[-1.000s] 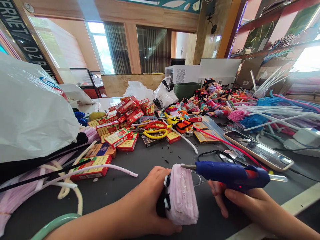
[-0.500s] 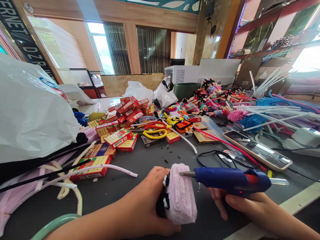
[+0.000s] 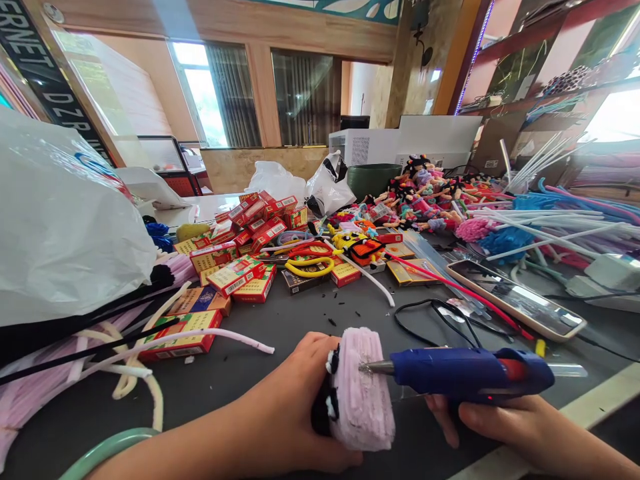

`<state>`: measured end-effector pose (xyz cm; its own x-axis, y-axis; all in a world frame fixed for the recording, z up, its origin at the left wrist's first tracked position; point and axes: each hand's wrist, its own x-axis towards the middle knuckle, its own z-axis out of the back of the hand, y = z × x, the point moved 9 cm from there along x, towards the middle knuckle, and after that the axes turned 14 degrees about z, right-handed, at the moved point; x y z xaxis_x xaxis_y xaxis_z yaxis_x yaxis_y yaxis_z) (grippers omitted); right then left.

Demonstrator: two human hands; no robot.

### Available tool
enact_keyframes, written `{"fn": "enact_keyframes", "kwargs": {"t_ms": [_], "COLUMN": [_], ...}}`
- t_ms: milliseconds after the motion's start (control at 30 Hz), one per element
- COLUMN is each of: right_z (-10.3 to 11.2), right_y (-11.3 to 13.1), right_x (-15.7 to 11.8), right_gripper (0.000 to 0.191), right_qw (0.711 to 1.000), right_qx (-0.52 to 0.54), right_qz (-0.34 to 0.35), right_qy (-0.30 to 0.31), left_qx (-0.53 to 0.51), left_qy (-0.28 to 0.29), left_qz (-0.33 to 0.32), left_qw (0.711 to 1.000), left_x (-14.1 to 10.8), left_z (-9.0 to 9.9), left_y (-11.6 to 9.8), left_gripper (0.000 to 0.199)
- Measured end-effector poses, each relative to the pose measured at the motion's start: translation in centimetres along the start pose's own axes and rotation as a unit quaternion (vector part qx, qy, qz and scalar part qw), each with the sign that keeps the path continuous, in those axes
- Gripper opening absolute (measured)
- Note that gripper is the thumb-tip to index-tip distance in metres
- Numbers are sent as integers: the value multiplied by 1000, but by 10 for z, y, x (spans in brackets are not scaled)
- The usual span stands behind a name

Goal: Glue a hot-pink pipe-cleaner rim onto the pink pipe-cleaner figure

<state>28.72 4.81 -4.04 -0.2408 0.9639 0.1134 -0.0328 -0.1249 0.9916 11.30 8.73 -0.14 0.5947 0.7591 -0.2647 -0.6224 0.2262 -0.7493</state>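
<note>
My left hand [image 3: 305, 407] is closed around a pale pink fuzzy block [image 3: 365, 407] that looks built from pipe cleaners, with black and white trim along its left side. A blue hot glue gun [image 3: 465, 370] with a small red light is gripped in my right hand [image 3: 505, 420]. Its metal nozzle meets the upper middle of the block's pink face, where shiny glue shows. From the gun's back end sticks a clear glue stick [image 3: 570, 370]. My left fingers behind the block are partly hidden.
Red and yellow small boxes [image 3: 245, 273] are heaped behind my left hand. Pink pipe cleaners [image 3: 30, 400] and a white plastic bag [image 3: 65, 220] lie left. A phone [image 3: 515, 300], a black cable [image 3: 425, 327] and a pile of small dolls [image 3: 425, 193] are on the right.
The glue gun's nozzle has moved slightly down the pink face, and the gun has shifted a little right and down with my right hand. My left hand has barely moved.
</note>
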Motion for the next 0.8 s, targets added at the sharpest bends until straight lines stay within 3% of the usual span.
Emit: {"fn": "enact_keyframes", "kwargs": {"t_ms": [200,600,800], "right_z": [0,1,3], "right_y": [4,1,0], "right_x": [-3,-3,-5], "right_gripper": [54,52,53], "right_qw": [996,997,995], "right_qx": [59,51,58], "right_qz": [-1,11,-1], "right_qy": [-73,-59,-87], "left_qx": [0,-14,-10], "left_qy": [7,-3,-7], "left_qz": [6,17,45], "left_qw": [1000,1000,999], "left_x": [0,3,3], "left_z": [0,-1,0], "left_y": [1,9,17], "left_gripper": [73,70,75]}}
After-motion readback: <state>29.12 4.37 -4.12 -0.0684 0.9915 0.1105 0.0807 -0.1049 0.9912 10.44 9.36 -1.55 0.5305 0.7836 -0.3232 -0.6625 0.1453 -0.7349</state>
